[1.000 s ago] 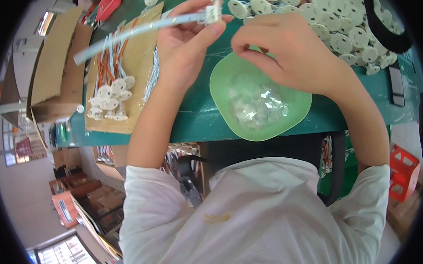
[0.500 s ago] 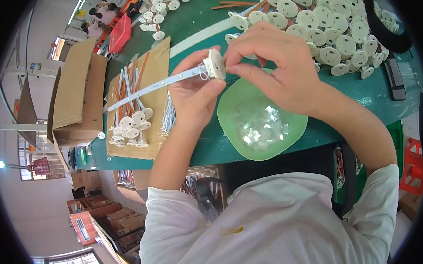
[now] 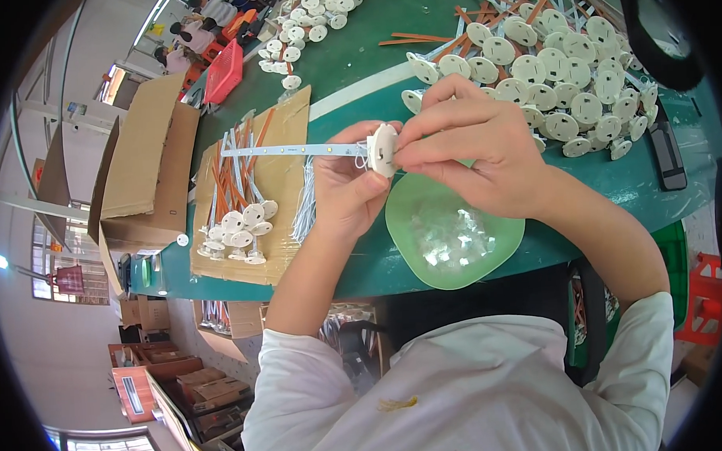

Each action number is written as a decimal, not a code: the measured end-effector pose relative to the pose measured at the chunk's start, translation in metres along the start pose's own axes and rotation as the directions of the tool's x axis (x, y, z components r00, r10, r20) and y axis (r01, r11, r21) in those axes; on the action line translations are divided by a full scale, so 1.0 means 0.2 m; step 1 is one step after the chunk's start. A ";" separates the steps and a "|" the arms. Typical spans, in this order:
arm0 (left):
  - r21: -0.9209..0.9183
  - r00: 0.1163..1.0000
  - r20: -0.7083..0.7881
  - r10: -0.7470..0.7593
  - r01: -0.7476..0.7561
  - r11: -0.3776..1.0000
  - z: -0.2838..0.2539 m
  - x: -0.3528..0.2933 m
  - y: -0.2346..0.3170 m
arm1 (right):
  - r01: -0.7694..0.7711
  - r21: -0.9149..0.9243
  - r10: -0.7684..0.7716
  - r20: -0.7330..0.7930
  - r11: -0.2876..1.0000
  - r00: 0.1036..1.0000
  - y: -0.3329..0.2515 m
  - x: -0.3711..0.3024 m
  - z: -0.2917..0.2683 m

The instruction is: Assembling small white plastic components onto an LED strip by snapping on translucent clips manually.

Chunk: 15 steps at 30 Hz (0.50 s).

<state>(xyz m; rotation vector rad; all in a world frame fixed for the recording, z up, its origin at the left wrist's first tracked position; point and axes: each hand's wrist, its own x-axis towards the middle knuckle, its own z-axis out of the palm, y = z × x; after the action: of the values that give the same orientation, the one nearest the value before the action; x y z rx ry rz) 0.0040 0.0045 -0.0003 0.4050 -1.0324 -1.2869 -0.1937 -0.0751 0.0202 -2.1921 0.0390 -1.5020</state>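
Observation:
My left hand [image 3: 345, 193] grips an LED strip assembly just behind its round white cap [image 3: 383, 151]. The narrow pale strip [image 3: 287, 150] points left from that hand, nearly level, with thin white wires looped beside the cap. Fingertips of my right hand [image 3: 485, 148] are pinched together against the cap's outer face; whatever they hold, if anything, is too small or hidden to see. Below both hands a light green bowl [image 3: 405, 244] holds many small clear, shiny pieces [image 3: 455, 236].
A large heap of similar white-capped strips [image 3: 562, 71] lies at the far right. More strips [image 3: 235, 230] rest on a cardboard sheet [image 3: 284, 125] at left. Beyond are an open carton [image 3: 140, 158], a red basket [image 3: 224, 71] and seated people [image 3: 199, 32]. A dark oblong object [image 3: 667, 155] lies right.
The strip has swung from a slant to nearly level, and its cap has turned with my left hand. My right fingers have come closer, onto the cap's face. The whole view has shifted slightly.

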 end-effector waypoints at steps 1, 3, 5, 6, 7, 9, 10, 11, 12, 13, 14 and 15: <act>0.013 1.000 0.020 -0.007 0.007 1.000 -0.01 0.00 0.01 | 0.030 -0.015 -0.030 0.024 0.999 0.999 0.00 0.00 0.00; 0.028 0.999 0.040 -0.014 0.013 1.000 0.00 0.00 0.01 | 0.040 -0.016 -0.039 0.025 0.999 0.999 -0.01 0.01 -0.01; 0.038 1.000 0.003 0.001 -0.001 0.999 0.01 -0.01 0.01 | 0.048 -0.018 -0.048 0.023 0.999 0.999 -0.01 0.01 0.00; 0.037 1.000 0.006 0.001 -0.001 0.999 0.01 -0.01 0.00 | 0.074 -0.076 -0.075 -0.001 0.994 0.997 -0.01 0.01 0.01; 0.056 0.999 -0.034 0.017 -0.015 0.998 0.01 -0.01 0.00 | 0.099 -0.135 -0.103 -0.025 0.986 0.994 -0.01 0.01 0.01; 0.075 0.997 -0.068 0.028 -0.023 0.997 0.03 -0.01 -0.02 | 0.146 -0.201 -0.158 -0.045 0.969 0.986 0.00 0.00 0.02; 0.096 0.991 -0.110 0.071 -0.060 0.994 0.05 -0.01 -0.03 | 0.190 -0.265 -0.213 -0.060 0.945 0.975 0.00 -0.01 0.02; 0.118 0.982 -0.151 0.114 -0.096 0.988 0.06 -0.02 -0.05 | 0.187 -0.273 -0.212 -0.065 0.944 0.975 -0.01 -0.01 0.02; 0.119 0.983 -0.146 0.111 -0.094 0.988 0.07 -0.03 -0.05 | 0.160 -0.274 -0.184 -0.066 0.948 0.981 -0.02 0.00 0.02; 0.131 0.981 -0.150 0.124 -0.105 0.986 0.08 -0.03 -0.05 | 0.132 -0.275 -0.156 -0.067 0.952 0.985 -0.03 0.00 0.01; 0.144 0.978 -0.154 0.138 -0.116 0.983 0.09 -0.03 -0.06 | 0.130 -0.279 -0.156 -0.072 0.951 0.985 -0.03 -0.01 0.01; 0.146 0.979 -0.150 0.136 -0.114 0.983 0.09 -0.03 -0.06 | 0.141 -0.267 -0.167 -0.077 0.953 0.983 -0.02 -0.02 0.02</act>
<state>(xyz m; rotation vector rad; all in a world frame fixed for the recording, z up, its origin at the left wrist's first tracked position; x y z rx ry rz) -0.0182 0.0123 -0.0027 0.5310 -0.9972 -1.0570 -0.1917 -0.0688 0.0170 -2.3700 0.1058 -1.7805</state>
